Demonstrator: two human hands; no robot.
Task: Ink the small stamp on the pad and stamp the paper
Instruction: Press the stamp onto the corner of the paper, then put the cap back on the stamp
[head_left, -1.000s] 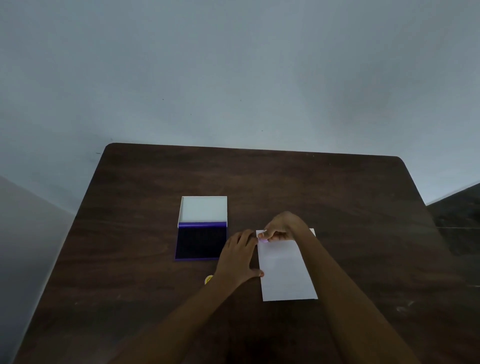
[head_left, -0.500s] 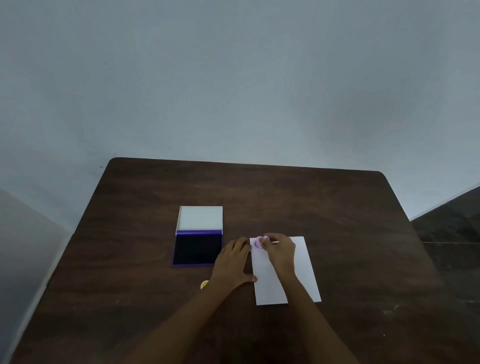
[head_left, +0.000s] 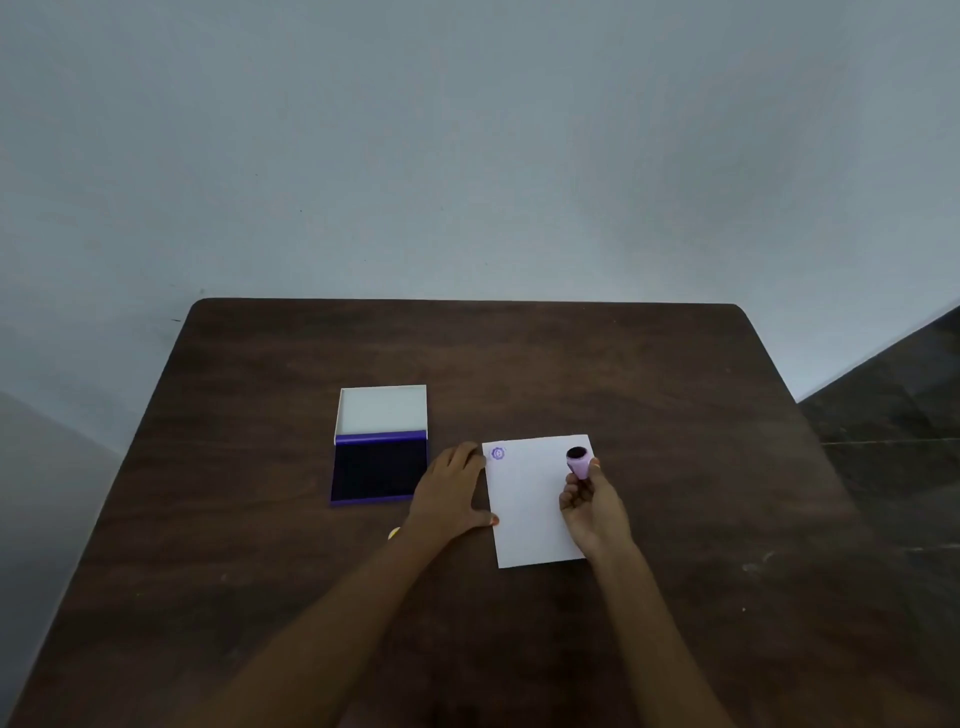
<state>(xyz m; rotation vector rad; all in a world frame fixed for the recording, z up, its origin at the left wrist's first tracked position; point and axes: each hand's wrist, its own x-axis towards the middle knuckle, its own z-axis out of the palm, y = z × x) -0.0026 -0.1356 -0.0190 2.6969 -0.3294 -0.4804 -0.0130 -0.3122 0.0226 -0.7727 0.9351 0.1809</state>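
One purple mark (head_left: 498, 453) already sits at the far left corner of the paper (head_left: 535, 514), so the stamping part looks done from where I stand. My right hand (head_left: 595, 506) has its fingers curled closed around the small stamp (head_left: 578, 462), a lilac one, held up off the sheet near the far right corner with its dark inked face tipped up and away from me. My left hand (head_left: 453, 493) lies flat and spread on the table (head_left: 571, 364), holding nothing, fingertips and thumb just touching the left edge of the paper to keep it from sliding. The ink pad (head_left: 379, 470) lies open to the left of that hand, lid folded back, well clear of the sheet.

If I mean to stamp again, I think the face wants fresh ink first: carry it across to the pad, press straight down, no rocking. Then come back to a clean patch of paper, set it down level, press once and lift straight up so the print does not smear. I should keep the left hand pinning the edge, and keep the wet face away from my fingers and the sheet until I am over the spot. Something small and yellow (head_left: 394, 533) peeks out beside my left wrist; I cannot tell what it is.
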